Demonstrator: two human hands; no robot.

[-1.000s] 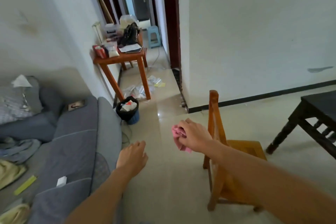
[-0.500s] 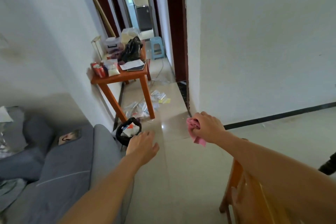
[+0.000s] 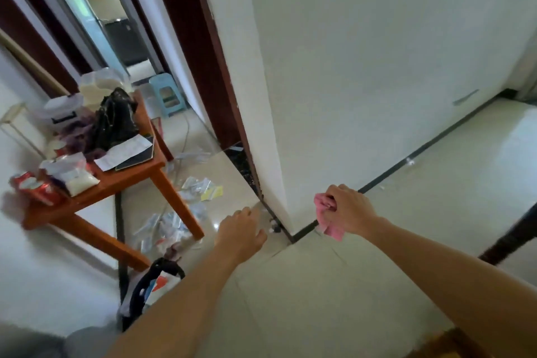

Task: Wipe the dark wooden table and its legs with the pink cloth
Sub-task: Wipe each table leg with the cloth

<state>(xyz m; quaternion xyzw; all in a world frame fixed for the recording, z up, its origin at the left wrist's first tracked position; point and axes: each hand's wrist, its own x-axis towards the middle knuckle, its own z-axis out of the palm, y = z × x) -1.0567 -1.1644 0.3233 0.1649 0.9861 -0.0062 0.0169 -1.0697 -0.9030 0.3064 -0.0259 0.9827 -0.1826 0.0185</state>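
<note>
2 hands hung over the floor (image 3: 319, 299). The right hand (image 3: 347, 211) gripped the bunched pink cloth (image 3: 332, 229); the left hand (image 3: 239, 231), beside it, was relaxed and empty. A blurred leg of the dark counter (image 3: 511, 238) stood right of both.

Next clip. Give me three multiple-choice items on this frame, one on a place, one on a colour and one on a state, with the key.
1. Where does the light blue stool stand?
A) on the hallway floor beyond the orange table
B) on top of that table
C) on a sofa

2. What colour is the cloth?
A) white
B) pink
C) green

3. How is the left hand?
A) gripping the cloth
B) pressing on the wall
C) open, holding nothing

Key:
1 A: the stool sits on the floor down the hallway, past the table.
2 B: the bunched fabric held in the right hand is pink.
3 C: its fingers are relaxed above the floor with nothing in them.
</note>
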